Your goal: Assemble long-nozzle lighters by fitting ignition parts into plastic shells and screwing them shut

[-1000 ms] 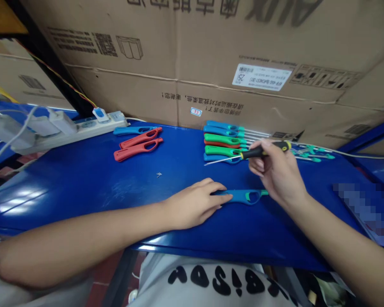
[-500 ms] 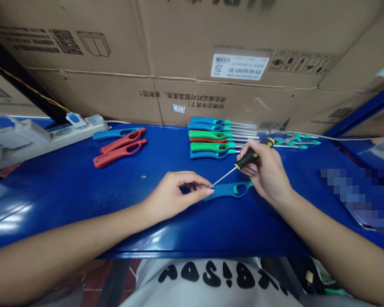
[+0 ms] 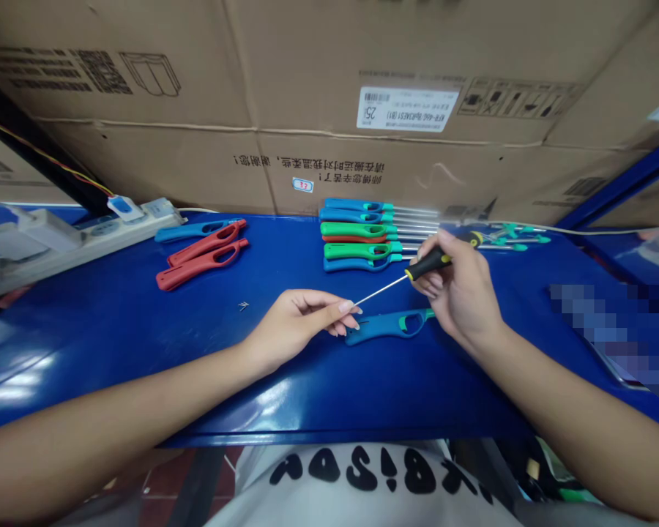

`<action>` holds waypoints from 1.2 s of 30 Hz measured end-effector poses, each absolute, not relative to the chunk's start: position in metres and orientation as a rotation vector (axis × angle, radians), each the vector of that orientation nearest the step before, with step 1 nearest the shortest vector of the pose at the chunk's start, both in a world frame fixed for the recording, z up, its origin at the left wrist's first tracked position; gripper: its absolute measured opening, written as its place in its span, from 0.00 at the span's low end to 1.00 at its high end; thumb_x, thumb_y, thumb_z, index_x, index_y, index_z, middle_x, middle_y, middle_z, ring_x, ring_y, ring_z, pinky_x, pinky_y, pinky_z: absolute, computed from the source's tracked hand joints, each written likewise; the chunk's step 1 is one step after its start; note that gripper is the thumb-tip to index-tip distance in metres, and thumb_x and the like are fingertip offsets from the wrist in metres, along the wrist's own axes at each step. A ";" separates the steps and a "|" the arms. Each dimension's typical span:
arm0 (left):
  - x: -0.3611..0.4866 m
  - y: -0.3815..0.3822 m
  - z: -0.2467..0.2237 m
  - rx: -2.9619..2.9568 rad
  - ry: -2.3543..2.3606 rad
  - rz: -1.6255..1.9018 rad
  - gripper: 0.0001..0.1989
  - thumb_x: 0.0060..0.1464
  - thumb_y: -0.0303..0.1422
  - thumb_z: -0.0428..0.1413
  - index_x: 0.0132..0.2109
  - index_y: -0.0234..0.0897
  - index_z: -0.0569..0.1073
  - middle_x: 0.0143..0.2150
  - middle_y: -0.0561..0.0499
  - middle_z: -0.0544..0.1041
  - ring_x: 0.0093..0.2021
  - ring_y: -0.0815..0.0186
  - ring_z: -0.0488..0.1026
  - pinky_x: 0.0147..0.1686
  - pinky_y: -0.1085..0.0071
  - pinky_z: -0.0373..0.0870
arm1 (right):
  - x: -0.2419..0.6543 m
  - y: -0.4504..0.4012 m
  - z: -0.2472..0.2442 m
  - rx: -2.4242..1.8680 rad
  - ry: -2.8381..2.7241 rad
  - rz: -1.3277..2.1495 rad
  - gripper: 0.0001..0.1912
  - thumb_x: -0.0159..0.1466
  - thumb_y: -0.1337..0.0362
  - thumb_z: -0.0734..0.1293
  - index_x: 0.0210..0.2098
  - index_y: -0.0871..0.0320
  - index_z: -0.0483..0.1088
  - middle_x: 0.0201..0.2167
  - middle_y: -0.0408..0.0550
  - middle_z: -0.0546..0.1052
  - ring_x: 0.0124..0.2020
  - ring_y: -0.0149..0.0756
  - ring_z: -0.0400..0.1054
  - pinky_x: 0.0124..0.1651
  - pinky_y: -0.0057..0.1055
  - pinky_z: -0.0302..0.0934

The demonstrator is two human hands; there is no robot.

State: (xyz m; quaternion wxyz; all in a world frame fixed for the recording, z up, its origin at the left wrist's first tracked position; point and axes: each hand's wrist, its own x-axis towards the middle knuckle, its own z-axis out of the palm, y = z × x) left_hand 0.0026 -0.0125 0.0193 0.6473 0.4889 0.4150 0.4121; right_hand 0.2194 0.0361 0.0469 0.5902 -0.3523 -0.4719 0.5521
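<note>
Here, the right hand (image 3: pixel 461 293) has a closed grip on a black-and-yellow screwdriver (image 3: pixel 428 263), its shaft pointing at the left hand (image 3: pixel 299 329). That hand's grip is nearly pinched, contents unclear, just beside a teal lighter casing (image 3: pixel 387 327) lying mid-frame on the blue bench (image 3: pixel 115 366).

Black-handled screwdriver (image 3: pixel 428 263) raised, blue lighter casing (image 3: pixel 378 329) lying flat

You have one screwdriver (image 3: pixel 428 263), one blue lighter body (image 3: pixel 381 329) on the bench's near side, three more bodies at far left, two red (image 3: pixel 203 262) and one blue (image 3: pixel 190 230), and six metal-tipped lighters (image 3: pixel 351 230) in the far row: three blue, two green, one red.
</note>
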 end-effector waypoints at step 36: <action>0.000 -0.012 0.017 1.469 0.993 0.929 0.12 0.58 0.37 0.62 0.47 0.35 0.79 0.44 0.46 0.83 0.44 0.63 0.79 0.47 0.66 0.75 | 0.215 0.021 0.050 -0.744 -1.367 1.068 0.10 0.64 0.54 0.72 0.37 0.51 0.72 0.26 0.40 0.76 0.13 0.28 0.67 0.12 0.28 0.58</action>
